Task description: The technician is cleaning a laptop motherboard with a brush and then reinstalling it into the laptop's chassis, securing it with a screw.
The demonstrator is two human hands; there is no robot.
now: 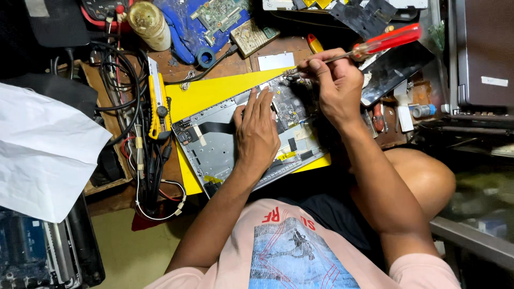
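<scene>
Both hands worked the opened laptop (225,142) — left hand (257,131) flat, grip empty; right hand (332,85) pinching a red-handled screwdriver (375,45).

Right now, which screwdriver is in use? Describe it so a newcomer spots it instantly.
Start at the opened grey laptop chassis lying on a yellow sheet mid-desk. The right hand works at its far edge, gripping the screwdriver, whose shaft slants down to the circuit board. Its translucent red handle sticks up and right, larger than the small red-and-yellow tool lying beside it.
</scene>
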